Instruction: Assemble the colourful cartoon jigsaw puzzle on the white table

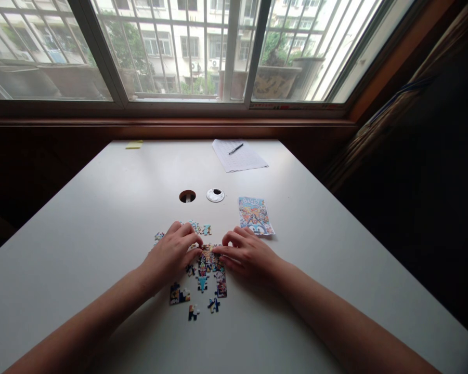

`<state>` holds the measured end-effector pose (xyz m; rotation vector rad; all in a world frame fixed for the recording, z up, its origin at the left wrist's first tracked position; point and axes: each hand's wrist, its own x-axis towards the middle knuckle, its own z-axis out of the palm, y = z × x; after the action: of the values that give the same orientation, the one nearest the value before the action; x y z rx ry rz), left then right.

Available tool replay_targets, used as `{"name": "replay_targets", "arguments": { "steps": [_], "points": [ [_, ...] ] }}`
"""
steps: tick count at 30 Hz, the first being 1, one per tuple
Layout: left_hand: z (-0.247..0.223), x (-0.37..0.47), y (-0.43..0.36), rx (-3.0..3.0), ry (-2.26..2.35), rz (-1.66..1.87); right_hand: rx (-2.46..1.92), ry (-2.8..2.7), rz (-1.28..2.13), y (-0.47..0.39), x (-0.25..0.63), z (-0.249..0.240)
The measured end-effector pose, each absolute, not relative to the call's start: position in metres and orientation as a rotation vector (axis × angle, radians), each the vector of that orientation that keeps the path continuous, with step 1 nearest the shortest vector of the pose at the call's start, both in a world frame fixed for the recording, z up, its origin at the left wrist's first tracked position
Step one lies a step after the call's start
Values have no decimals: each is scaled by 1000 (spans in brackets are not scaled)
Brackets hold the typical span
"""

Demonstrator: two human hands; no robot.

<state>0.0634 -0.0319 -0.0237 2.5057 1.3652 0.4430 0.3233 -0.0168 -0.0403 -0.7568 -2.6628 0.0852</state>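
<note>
A partly joined jigsaw puzzle (203, 267) lies on the white table between my hands. At its upper left, my left hand (175, 246) has thumb and fingers bent together at the puzzle's edge; whatever they grip is too small to make out. My right hand (244, 250) rests at the upper right side, its index finger stretched onto the pieces and its other fingers curled. Joined dark pieces (179, 294) lie at the lower left, with a loose piece (194, 312) and another piece (214, 305) below. More light blue pieces (206, 229) lie beyond my left hand.
The picture sheet (255, 215) lies beyond my right hand. Farther back are paper sheets (237, 156) with a pen (236, 149), a round metal cover (216, 195), a hole in the table (187, 196) and yellow notes (134, 145). A barred window stands behind the table.
</note>
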Motion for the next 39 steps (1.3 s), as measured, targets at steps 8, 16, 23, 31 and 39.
{"name": "replay_targets", "arguments": {
  "steps": [8,16,23,31,39],
  "points": [
    [-23,66,-32,2494,1314,502,-751,-2671,69,-17,323,-39],
    [-17,63,-31,2420,1271,600,-750,-2679,80,-17,323,-39],
    [-17,62,-29,2462,1284,554,-758,-2683,80,-17,324,-40],
    [-18,62,-29,2498,1273,543,-747,-2683,53,-17,324,-40],
    [-21,63,-30,2500,1285,516,-737,-2684,48,-17,324,-40]
  ]
}}
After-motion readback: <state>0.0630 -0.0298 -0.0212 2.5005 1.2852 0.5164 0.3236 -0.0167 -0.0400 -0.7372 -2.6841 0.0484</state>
